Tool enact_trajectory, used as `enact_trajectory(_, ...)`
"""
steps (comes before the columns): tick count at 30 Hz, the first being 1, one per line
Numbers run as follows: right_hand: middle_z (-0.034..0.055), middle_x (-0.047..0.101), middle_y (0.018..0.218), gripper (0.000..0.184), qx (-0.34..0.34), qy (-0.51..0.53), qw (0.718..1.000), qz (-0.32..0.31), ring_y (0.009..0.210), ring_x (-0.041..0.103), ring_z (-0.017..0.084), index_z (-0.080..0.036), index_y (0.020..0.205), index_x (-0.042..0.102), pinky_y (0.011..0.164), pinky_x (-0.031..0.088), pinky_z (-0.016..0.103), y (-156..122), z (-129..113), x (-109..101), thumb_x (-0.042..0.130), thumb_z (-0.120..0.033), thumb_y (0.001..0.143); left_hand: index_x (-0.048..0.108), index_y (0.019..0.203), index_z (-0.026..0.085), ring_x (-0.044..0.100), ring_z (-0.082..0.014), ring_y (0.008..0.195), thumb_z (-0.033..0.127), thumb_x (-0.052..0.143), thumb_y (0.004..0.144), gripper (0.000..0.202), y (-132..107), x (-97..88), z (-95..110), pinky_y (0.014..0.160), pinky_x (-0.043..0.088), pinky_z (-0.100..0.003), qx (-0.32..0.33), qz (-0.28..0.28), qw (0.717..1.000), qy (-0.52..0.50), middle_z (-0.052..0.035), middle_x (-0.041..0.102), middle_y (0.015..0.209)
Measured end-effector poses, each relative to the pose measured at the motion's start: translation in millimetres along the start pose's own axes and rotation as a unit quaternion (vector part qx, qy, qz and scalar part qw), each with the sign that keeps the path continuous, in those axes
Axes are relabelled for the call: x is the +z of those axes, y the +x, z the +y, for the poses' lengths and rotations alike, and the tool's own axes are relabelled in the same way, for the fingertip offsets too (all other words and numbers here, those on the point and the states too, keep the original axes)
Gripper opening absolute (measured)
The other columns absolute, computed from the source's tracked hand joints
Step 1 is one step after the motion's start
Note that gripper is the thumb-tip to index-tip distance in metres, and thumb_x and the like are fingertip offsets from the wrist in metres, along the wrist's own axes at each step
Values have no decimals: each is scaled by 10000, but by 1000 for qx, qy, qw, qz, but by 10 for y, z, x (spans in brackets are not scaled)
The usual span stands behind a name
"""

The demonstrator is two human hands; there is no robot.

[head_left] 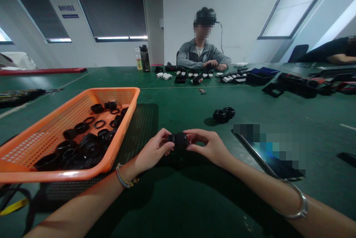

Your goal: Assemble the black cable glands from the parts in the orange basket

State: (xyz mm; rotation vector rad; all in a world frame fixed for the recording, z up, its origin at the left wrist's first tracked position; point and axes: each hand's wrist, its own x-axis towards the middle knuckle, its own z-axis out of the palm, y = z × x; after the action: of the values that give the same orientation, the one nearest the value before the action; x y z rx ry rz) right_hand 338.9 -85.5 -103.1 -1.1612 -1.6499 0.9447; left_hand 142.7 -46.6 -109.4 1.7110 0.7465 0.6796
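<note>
A black pipe fitting (180,141), round with a ribbed collar, is held level just above the green table between my two hands. The fingers and thumb of my left hand (156,149) pinch its narrower left end. On the right end, my right hand (207,144) grips with thumb and fingertips. To the left stands an orange basket (111,164) of black parts, among them loose rings (99,124) and cup-shaped pieces (97,108). Beyond my right hand, two black round fittings (220,116) sit side by side on the table.
A tablet-like device (267,156) lies right of my right hand. Across the table (178,99) a person (201,52) sits behind small black and white items. Dark trays (261,75) are at the far right, and a black bottle (144,58) stands at the back.
</note>
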Motion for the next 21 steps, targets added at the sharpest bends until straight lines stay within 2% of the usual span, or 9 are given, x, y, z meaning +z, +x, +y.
enact_trajectory(9,26,689,791,428,23,26,999,-32,725,643,158,-158,997,643,753,532,336,20,19,-32,718,-158,576,390,830,176,430,-89,536,330,458,766,180,5,1,7,511,333,-217,-2,1,1000,18,53,456,617)
enact_trajectory(17,58,667,921,326,-44,-3,999,5,779,627,160,-170,931,663,717,532,308,8,32,-12,690,-144,607,389,829,178,424,-88,536,320,456,757,172,3,15,17,516,334,-219,-4,0,1000,18,56,445,619)
enact_trajectory(21,32,677,855,421,-50,-16,999,7,735,624,147,-190,1010,627,711,533,304,-4,16,-11,695,-126,599,392,832,178,428,-92,537,318,456,756,172,5,9,14,518,336,-223,-4,0,1000,16,55,447,617)
